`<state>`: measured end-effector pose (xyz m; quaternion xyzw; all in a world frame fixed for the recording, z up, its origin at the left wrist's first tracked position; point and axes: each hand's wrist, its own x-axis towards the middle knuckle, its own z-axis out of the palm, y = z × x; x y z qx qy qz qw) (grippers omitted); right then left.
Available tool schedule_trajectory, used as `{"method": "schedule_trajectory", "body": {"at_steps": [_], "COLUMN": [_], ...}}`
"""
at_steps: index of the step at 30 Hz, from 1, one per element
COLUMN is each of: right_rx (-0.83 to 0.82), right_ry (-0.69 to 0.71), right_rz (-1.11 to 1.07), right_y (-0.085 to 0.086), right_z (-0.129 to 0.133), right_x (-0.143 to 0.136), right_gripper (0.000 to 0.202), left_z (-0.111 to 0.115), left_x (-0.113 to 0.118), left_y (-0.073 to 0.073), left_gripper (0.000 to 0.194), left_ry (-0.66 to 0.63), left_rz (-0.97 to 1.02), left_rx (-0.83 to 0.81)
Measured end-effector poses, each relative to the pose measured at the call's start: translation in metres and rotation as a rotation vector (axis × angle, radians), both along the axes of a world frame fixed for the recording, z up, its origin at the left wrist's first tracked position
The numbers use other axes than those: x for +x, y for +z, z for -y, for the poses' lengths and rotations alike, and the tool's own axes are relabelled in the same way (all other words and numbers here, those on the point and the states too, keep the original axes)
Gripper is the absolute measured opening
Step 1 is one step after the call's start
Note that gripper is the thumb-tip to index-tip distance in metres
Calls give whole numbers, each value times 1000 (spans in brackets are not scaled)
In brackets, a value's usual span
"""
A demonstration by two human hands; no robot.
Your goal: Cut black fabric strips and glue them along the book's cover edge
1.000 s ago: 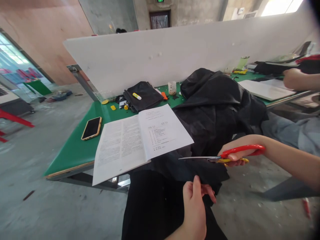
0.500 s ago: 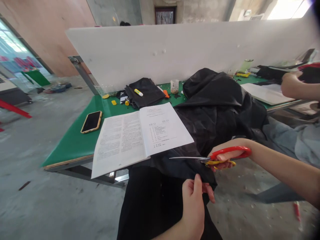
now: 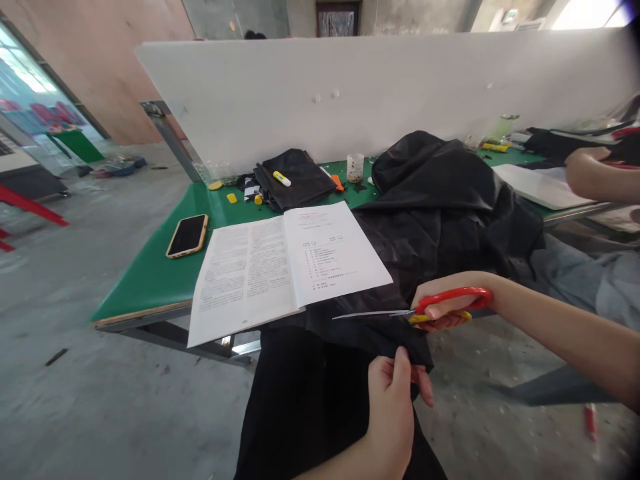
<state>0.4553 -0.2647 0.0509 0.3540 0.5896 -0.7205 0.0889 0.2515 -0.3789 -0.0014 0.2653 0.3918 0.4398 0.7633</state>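
Note:
A large sheet of black fabric (image 3: 415, 233) drapes from the green table down over my lap. My left hand (image 3: 397, 393) pinches its lower edge between thumb and fingers. Just above, my right hand (image 3: 440, 303) grips a pair of scissors (image 3: 453, 303) with one red and one yellow handle. The blades point left and lie over the fabric; whether any cloth sits between them I cannot make out. Left of the scissors, an open booklet (image 3: 330, 257) with printed pages lies partly over the table edge and on the fabric.
On the green table (image 3: 145, 283) are a phone (image 3: 188, 236), folded black fabric (image 3: 293, 190) with a glue stick (image 3: 282, 178) on it, and a plastic cup (image 3: 355, 168). A white panel (image 3: 260, 100) stands behind. At right, another person's hand (image 3: 595, 175) is near a white board (image 3: 543, 187).
The whole view has shifted slightly. Both hands keep their holds on the fabric and the scissors, almost in the same place.

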Motion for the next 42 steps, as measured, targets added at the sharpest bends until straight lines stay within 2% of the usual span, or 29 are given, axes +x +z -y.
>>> {"method": "schedule_trajectory", "body": {"at_steps": [4, 7, 12, 25, 29, 33, 37, 42], "right_rx": [-4, -68, -173, -15, -79, -166, -99, -15], "right_ry": [-3, -19, 39, -14, -22, -15, 23, 97], "right_rz": [-31, -100, -107, 92, 20, -2, 51, 76], "right_y": [1, 3, 0, -3, 1, 3, 2, -2], "right_z": [5, 10, 10, -7, -5, -3, -8, -18], "right_x": [-1, -6, -16, -22, -24, -27, -30, -39], "right_gripper": [58, 61, 60, 43, 49, 56, 58, 64], "left_z": [0, -2, -2, -2, -1, -3, -4, -5], "left_x": [-2, -4, -3, -3, -3, -6, -8, -7], "left_y": [2, 3, 2, -4, -1, 9, 15, 11], "left_gripper": [37, 38, 41, 50, 52, 56, 59, 58], "left_ry": [-9, -21, -49, -60, -84, -157, -178, -171], "left_rz": [-1, -6, -17, -15, -13, -28, -20, -14], "left_rx": [1, 2, 23, -65, -86, -42, -44, -40]}}
